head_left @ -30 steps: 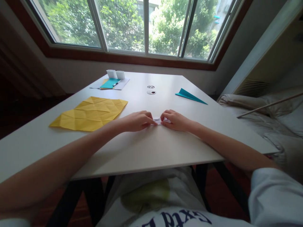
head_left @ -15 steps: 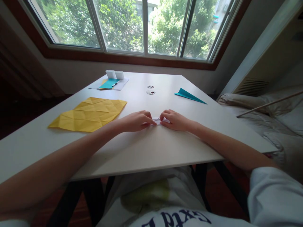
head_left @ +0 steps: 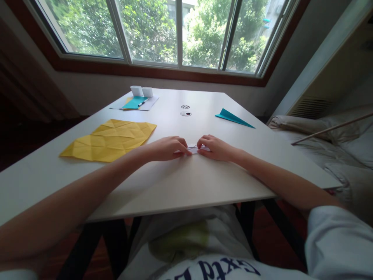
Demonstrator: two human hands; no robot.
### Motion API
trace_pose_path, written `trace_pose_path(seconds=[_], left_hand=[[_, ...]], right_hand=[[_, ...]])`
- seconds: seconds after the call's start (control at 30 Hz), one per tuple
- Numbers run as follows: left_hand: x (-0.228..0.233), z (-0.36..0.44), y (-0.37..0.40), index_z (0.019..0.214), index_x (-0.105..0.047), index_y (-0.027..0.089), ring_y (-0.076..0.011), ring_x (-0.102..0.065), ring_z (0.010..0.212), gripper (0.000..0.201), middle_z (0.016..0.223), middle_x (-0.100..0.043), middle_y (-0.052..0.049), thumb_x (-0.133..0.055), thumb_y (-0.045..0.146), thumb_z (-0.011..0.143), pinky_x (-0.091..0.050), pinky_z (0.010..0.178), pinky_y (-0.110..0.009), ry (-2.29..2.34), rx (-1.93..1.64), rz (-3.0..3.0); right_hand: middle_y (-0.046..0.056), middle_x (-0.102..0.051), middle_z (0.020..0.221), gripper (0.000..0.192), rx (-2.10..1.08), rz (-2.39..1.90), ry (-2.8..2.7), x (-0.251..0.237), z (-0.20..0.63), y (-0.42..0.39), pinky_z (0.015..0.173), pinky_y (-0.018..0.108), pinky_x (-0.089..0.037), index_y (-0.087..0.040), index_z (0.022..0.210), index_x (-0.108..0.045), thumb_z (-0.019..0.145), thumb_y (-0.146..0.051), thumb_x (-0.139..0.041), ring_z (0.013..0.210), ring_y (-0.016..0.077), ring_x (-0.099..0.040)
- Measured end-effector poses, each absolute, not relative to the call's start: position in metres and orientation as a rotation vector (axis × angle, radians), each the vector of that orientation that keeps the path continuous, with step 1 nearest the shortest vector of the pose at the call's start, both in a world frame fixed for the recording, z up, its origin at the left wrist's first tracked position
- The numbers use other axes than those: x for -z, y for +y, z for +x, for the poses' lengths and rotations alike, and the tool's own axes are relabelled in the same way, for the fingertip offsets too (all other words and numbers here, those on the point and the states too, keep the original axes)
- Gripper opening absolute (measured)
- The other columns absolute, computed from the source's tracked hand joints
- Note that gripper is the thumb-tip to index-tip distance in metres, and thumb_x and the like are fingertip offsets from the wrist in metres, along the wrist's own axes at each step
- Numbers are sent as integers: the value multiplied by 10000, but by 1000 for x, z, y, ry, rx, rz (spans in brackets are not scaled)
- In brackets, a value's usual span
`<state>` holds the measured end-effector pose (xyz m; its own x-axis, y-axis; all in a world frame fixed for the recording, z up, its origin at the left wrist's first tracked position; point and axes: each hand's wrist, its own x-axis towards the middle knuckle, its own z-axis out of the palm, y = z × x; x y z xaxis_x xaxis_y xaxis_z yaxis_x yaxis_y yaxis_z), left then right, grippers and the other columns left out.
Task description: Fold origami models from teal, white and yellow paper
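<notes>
- At the middle of the white table (head_left: 204, 186), the left hand (head_left: 166, 149) and the right hand (head_left: 214, 148) meet fingertip to fingertip, each curled and pinching one end of a small white folded paper (head_left: 193, 148) that lies flat on the tabletop between them.
- To press this fold well, the person would likely do best to keep both pinches low against the table, line the edges up first, then run a fingertip along the crease rather than tug the ends apart.
- Most of the paper sits under the fingers; its shape and the number of folds cannot be told, and white on white blurs its outline.
- Farther out, a creased yellow sheet (head_left: 109, 140) lies to the left, well apart, and a teal paper plane (head_left: 233, 118) lies beyond the right hand.
- At the far edge, a teal sheet (head_left: 134, 103) with a pen and two small white boxes (head_left: 142, 91) are too small to read clearly.
</notes>
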<state>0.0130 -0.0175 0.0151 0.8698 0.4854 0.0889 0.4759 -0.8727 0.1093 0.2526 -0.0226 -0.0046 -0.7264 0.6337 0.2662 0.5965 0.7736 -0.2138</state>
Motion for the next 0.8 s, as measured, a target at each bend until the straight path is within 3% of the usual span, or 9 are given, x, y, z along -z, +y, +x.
trace_pose_path(seconds=[0.6,0.8], left_hand=[[-25,8,-18,1024,-696,305,-134,-627,886,249,1121,-647,-19,-514,269,857,-450,803,-212,717,-152,2849],[-21,9,-18,980,-711,265,-176,-576,1010,226,1059,-661,-52,-524,271,852,-427,895,-272,674,-229,2876]], right_hand=[[67,-587,986,182,-502,-841,-2730,-8,270,-9,742,275,-442,-192,989,-624,831,-224,-540,827,146,-554],[72,-596,995,188,-494,-836,-2736,-10,270,-11,748,280,-447,-190,993,-628,830,-204,-536,850,154,-561]])
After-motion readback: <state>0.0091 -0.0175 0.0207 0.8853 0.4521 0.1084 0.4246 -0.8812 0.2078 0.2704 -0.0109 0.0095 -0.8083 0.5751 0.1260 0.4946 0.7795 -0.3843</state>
